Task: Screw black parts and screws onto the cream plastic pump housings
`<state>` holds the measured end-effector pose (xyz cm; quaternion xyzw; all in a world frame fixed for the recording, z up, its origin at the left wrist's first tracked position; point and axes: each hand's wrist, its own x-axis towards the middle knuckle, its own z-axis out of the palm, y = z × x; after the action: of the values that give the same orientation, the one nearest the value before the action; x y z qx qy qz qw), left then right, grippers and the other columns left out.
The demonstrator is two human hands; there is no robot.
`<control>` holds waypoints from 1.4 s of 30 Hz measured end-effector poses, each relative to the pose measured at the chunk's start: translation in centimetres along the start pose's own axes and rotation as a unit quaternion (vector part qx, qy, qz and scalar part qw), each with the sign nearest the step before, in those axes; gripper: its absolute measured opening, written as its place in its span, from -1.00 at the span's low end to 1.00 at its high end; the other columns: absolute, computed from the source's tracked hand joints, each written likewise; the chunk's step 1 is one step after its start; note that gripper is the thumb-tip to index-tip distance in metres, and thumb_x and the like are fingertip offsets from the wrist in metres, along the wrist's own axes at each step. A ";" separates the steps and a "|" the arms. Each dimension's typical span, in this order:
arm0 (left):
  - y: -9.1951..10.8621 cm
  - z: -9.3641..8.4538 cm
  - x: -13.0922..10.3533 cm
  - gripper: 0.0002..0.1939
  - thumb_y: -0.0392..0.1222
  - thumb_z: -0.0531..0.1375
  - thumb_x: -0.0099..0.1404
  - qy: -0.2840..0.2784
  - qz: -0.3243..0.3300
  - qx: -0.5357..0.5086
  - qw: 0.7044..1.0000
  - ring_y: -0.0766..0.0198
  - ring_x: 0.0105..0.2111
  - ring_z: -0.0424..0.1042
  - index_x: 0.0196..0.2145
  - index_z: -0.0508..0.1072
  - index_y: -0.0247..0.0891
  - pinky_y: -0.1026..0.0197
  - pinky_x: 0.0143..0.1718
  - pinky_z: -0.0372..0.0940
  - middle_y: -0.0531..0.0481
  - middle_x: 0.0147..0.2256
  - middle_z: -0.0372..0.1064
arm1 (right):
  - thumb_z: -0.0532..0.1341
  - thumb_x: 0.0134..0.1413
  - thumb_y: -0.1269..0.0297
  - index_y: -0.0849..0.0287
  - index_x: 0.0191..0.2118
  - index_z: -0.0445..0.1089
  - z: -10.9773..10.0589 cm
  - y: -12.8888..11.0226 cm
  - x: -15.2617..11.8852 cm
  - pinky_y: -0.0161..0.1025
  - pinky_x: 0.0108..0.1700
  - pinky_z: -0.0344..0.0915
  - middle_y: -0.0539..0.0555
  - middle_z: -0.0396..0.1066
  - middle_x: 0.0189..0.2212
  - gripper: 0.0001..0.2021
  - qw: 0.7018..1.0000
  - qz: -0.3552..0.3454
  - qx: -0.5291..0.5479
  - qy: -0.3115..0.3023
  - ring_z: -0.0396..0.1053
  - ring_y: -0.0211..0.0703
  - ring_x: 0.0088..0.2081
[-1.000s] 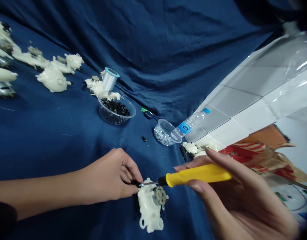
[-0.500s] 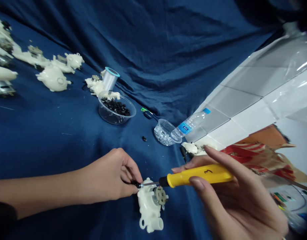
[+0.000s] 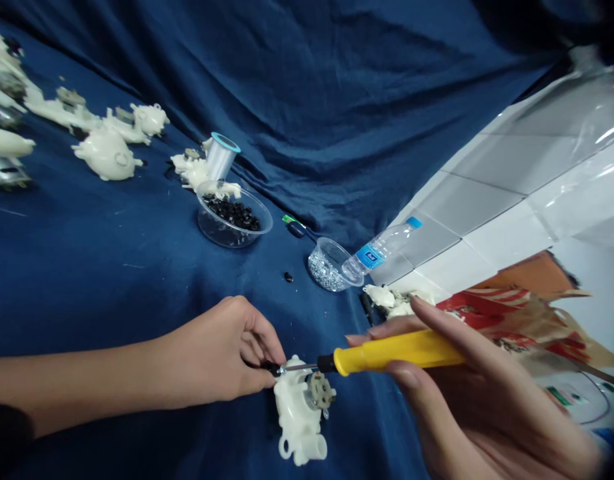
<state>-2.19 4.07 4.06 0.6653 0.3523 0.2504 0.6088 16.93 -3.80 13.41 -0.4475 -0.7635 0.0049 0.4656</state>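
My right hand (image 3: 467, 393) is closed round the yellow handle of a screwdriver (image 3: 397, 352), its shaft pointing left. The screwdriver tip meets a small shiny screw (image 3: 283, 369) beside my left fingertips. My left hand (image 3: 231, 353) pinches a small black part (image 3: 271, 367) at the upper left edge of a cream plastic housing (image 3: 297, 413). A round metal motor (image 3: 319, 391) sits on the right side of that housing, which lies on the blue cloth.
A clear bowl of black parts (image 3: 259, 230) stands beyond my left hand, near a spool (image 3: 221, 157). Further right are a bowl of screws (image 3: 327, 272) and a plastic bottle (image 3: 381, 252). More cream housings (image 3: 109, 157) lie at the upper left.
The yellow handle has turned about its axis and my right thumb and fingers have shifted slightly on it. My left hand and the housing have barely moved.
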 end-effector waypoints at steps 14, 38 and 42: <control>0.2 0.0 -0.2 -0.76 -0.25 0.36 0.04 0.012 0.019 0.006 1.000 0.21 -0.29 0.59 -0.27 0.62 -0.30 0.28 -0.24 0.50 0.00 -0.33 0.59 | 0.27 0.18 0.55 0.05 0.21 0.38 -0.3 0.3 -0.1 -0.35 0.01 0.54 0.06 0.55 -0.02 -0.49 0.999 0.017 0.012 -0.050 0.59 -0.13 -0.08; 0.1 0.2 -0.5 -0.72 -0.27 0.34 0.03 0.011 0.022 -0.003 1.000 0.23 -0.32 0.58 -0.23 0.63 -0.30 0.29 -0.26 0.49 0.01 -0.32 0.58 | 0.45 -0.04 0.49 0.02 -0.02 0.54 -0.7 0.4 0.0 -0.33 -0.27 0.59 -0.02 0.62 -0.29 -0.57 0.999 -0.035 -0.019 0.007 0.61 -0.14 -0.35; 0.4 0.4 -0.6 -0.72 -0.26 0.34 0.03 0.030 0.033 -0.004 0.999 0.22 -0.32 0.59 -0.23 0.63 -0.32 0.28 -0.26 0.49 0.00 -0.34 0.58 | 0.28 0.16 0.50 0.08 0.18 0.41 -1.3 0.6 -0.3 -0.12 -0.10 0.60 0.15 0.54 -0.01 -0.54 0.998 -0.012 -0.001 -0.063 0.60 0.06 -0.12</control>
<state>-2.21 3.36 4.41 0.6661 0.3470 0.2916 0.5924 18.34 -4.17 13.64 -0.4373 -0.7969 0.0267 0.4159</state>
